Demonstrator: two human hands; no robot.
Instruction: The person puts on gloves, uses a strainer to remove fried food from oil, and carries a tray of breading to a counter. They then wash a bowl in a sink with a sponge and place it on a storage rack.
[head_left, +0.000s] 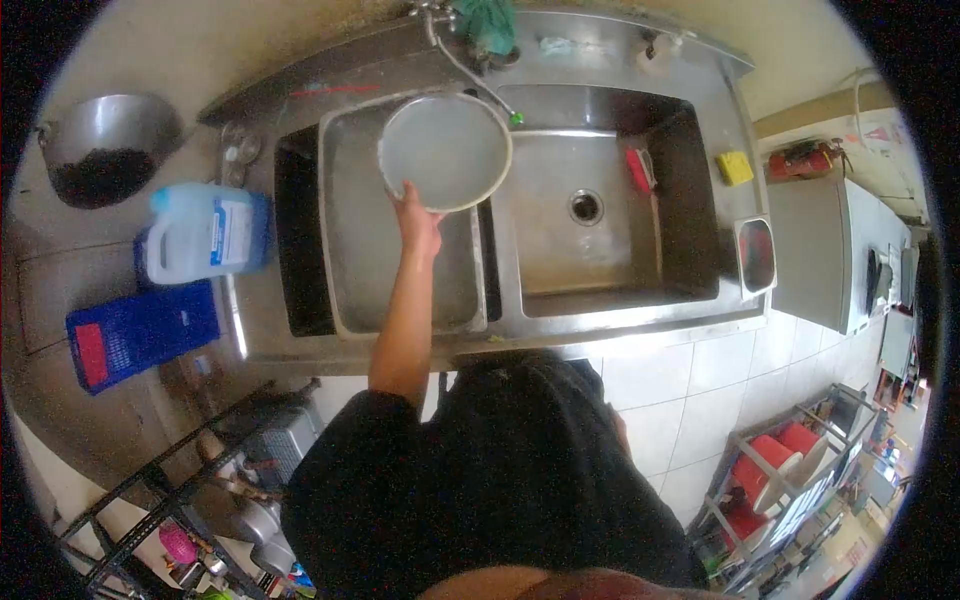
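My left hand (pixel 421 226) grips the near rim of a round pale basin (pixel 447 150), with the thumb over its inner edge. The basin is held above the left sink (pixel 352 240), and a grey rectangular tub with a pale floor sits in that sink. Behind the basin's upper right, a thin hose (pixel 468 72) with a green tip hangs from the tap (pixel 430 12). Only a sliver of skin, likely my right hand (pixel 621 428), shows beside my black shirt; its fingers are hidden.
The right sink (pixel 560 260) has a drain and a red brush (pixel 640 170) on its wall. On the counter lie a yellow sponge (pixel 735 168) and a small metal container (pixel 757 255). Leftward stand a plastic jug (pixel 205 235), a blue basket (pixel 150 335) and a large pot (pixel 115 145).
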